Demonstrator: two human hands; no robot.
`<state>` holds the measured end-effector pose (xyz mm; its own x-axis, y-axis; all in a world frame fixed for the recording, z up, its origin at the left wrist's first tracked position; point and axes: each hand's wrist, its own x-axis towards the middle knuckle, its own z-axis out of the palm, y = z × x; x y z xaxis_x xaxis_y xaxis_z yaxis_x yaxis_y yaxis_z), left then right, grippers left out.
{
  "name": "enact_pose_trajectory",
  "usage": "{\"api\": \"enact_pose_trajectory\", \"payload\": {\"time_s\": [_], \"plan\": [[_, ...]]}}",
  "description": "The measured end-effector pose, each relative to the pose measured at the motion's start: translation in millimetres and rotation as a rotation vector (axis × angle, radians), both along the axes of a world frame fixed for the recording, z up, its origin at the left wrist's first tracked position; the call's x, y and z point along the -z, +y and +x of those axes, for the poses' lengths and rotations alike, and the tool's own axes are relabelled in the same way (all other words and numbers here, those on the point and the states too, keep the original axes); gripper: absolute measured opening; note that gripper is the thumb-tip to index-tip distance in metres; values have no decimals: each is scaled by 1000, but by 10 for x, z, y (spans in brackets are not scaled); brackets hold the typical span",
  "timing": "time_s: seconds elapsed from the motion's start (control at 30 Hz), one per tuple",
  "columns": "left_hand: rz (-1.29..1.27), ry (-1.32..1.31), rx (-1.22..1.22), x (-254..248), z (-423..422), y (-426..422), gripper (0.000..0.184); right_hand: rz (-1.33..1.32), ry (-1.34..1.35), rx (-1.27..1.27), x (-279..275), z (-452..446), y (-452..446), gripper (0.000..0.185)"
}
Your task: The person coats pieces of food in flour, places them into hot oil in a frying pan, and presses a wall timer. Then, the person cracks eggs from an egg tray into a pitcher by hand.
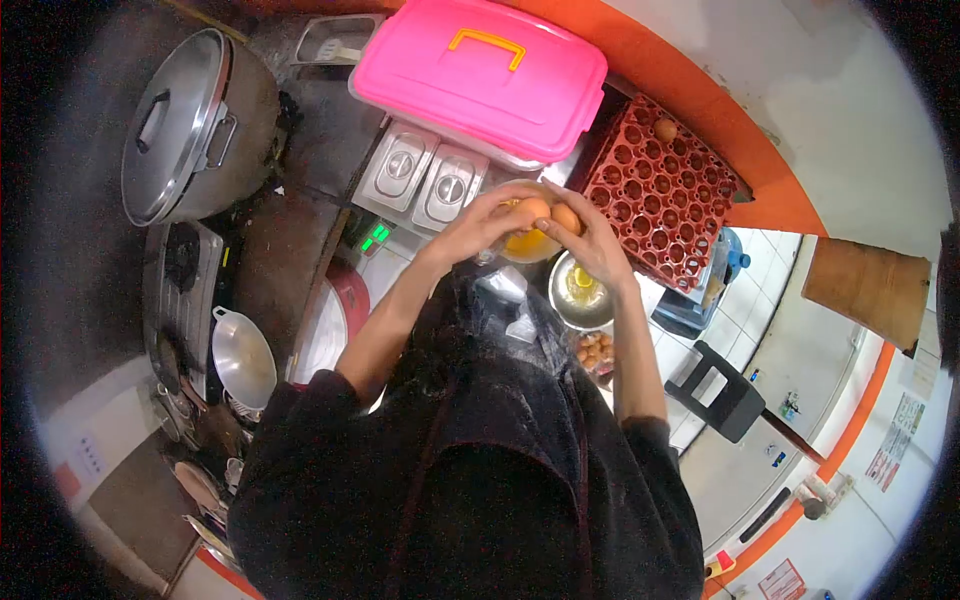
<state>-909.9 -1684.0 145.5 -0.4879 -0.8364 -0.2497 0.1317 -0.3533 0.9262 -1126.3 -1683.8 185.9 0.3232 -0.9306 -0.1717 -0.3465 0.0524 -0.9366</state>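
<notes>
My left hand (480,227) holds a brown egg (532,209), its fingers curled round it. Beside it, my right hand (597,245) grips another brown egg (566,218); the two eggs are close together. Below both hands is a bowl (519,257) with yellow liquid egg in it, its rim partly hidden by my fingers. A metal bowl (580,308) with some yellow content stands just right of it, near my right wrist. Several brown eggs (595,352) lie in a container below that bowl. Whether either shell is cracked cannot be made out.
Stacked red egg trays (655,190) stand at the right, with one egg on top. A pink lidded box (485,75) and two lidded steel containers (400,170) are beyond my hands. A large lidded pot (180,130) and a stove (185,300) are at the left.
</notes>
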Motion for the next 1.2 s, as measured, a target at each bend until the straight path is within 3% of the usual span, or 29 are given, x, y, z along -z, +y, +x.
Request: {"api": "enact_pose_trajectory", "payload": {"time_s": [0.1, 0.3, 0.53, 0.63, 0.7, 0.73, 0.8, 0.97, 1.03, 1.07, 1.1, 1.17, 1.2], "plan": [[-167, -85, -9, 76, -12, -27, 58, 77, -81, -140, 55, -84, -85, 56], [-91, -162, 116, -19, 85, -102, 60, 144, -99, -97, 291, -16, -12, 44], [-109, -235, 139, 22, 79, -150, 57, 107, -67, 14, 425, 7, -4, 42], [-260, -333, 145, -164, 72, -186, 54, -35, 55, 20, 433, -33, -14, 41], [-281, -520, 300, -473, 58, -211, 61, -294, 376, -11, 423, -29, 20, 37], [-280, -520, 306, -357, 47, -199, 61, -291, 376, -6, 428, -6, 33, 37], [-557, -540, 263, -108, 12, -164, 59, -274, 402, -16, 435, 98, 63, 32], [-606, -560, 163, -125, -66, -162, 49, -383, 382, 66, 582, 167, 113, 28], [-587, -595, 180, -325, -68, -159, 49, -434, 362, 216, 626, 175, 177, 27], [-420, -599, 181, -454, -85, -147, 47, -426, 368, 233, 636, 187, 236, 27], [-258, -598, 191, -514, -137, -139, 46, -252, 186, 401, 629, 189, 294, 26], [-291, -486, 183, -357, -277, -75, 45, 35, -109, 641, 589, 40, 463, 22], [-307, -389, 142, -295, -372, -12, 45, 43, -98, 683, 572, -88, 614, 22]]}}
